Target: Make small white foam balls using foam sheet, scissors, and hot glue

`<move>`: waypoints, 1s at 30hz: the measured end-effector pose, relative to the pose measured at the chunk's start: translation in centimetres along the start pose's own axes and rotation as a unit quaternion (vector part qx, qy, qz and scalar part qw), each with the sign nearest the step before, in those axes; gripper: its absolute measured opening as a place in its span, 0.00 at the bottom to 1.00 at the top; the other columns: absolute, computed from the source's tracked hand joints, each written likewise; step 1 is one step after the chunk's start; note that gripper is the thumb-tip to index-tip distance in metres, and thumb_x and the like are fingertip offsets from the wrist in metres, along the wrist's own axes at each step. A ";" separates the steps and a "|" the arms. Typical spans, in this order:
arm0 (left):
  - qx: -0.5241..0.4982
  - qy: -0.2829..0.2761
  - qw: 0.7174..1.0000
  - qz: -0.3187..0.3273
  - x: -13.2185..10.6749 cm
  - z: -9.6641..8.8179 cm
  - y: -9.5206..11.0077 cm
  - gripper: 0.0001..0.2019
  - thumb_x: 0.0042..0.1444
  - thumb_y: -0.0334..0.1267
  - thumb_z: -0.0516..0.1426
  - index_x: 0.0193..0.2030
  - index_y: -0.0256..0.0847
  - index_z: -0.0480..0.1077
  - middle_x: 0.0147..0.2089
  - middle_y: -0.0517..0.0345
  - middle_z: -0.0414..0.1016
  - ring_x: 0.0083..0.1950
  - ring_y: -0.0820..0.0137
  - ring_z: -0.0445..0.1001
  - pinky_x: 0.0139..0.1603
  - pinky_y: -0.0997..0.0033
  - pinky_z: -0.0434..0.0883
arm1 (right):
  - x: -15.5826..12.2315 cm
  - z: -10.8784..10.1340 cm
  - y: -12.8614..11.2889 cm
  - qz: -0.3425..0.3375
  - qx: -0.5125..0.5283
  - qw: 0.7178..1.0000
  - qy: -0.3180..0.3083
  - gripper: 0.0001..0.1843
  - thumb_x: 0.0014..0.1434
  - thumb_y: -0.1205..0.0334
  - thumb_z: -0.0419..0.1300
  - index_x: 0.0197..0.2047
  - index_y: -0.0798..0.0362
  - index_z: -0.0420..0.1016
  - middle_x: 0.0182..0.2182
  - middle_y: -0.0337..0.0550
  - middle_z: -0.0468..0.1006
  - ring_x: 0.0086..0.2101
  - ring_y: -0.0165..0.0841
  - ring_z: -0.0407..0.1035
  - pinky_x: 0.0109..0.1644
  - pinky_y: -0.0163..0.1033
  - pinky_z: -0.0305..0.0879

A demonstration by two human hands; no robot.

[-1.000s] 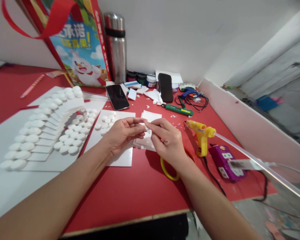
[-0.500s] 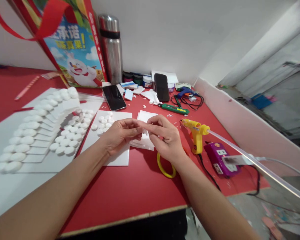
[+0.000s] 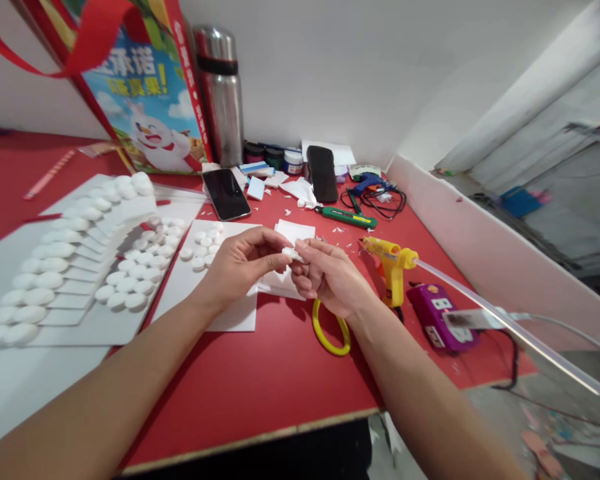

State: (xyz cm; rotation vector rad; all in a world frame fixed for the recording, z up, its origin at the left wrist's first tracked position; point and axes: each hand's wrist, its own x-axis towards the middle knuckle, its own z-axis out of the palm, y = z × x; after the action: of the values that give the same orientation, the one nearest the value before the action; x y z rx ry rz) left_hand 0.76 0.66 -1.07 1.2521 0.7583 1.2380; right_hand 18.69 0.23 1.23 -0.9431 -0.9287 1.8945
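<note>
Right hand (image 3: 334, 275) lower, with white piece (image 3: 293, 254)

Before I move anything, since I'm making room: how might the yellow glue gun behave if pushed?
The glue gun would probably feel light and stiff, looking plastic. The long clear stick jutting from its back may make it tip. Its cord could drag.

One close head-worn view over the red table (image 3: 260, 387) from its near edge, forward and down
</note>
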 end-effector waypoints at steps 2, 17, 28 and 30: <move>0.024 0.005 1.000 0.015 0.0 0.1 0.2 0.07 0.53 0.33 0.71 0.39 0.40 0.80 0.36 0.60 0.80 0.35 0.74 0.77 0.40 0.74 0.75 | 0.0 0.1 0.2 -0.007 0.001 1.000 -0.006 0.23 0.52 0.50 0.76 0.32 0.52 0.67 0.22 0.31 0.70 0.19 0.23 0.63 0.19 0.28 0.54; 0.047 0.014 0.998 0.026 0.0 0.2 0.3 0.06 0.53 0.31 0.70 0.37 0.39 0.80 0.33 0.61 0.79 0.34 0.74 0.77 0.38 0.74 0.76 | 0.2 0.0 0.9 -0.062 -0.040 0.997 -0.013 0.23 0.53 0.49 0.76 0.32 0.52 0.68 0.20 0.30 0.71 0.19 0.23 0.64 0.20 0.29 0.60; 0.087 0.029 0.993 0.068 -0.1 0.2 0.5 0.08 0.53 0.34 0.70 0.39 0.40 0.79 0.40 0.56 0.80 0.44 0.67 0.79 0.49 0.67 0.76 | 0.3 0.0 0.2 -0.048 -0.009 0.999 0.013 0.23 0.55 0.45 0.73 0.33 0.53 0.70 0.24 0.36 0.77 0.20 0.25 0.68 0.21 0.30 0.61; 0.095 0.031 0.993 0.068 -0.1 0.2 0.5 0.08 0.53 0.35 0.70 0.39 0.40 0.79 0.40 0.55 0.80 0.44 0.66 0.78 0.50 0.66 0.75 | 0.3 0.0 0.2 -0.047 -0.010 0.999 0.020 0.21 0.53 0.49 0.75 0.34 0.53 0.71 0.25 0.35 0.77 0.21 0.25 0.69 0.21 0.29 0.61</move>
State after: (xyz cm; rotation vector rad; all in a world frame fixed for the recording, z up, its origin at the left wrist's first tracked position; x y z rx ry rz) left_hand 0.83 0.40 -0.53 1.4444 0.8633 1.3454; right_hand 18.50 0.38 0.98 -0.9300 -0.9537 1.7830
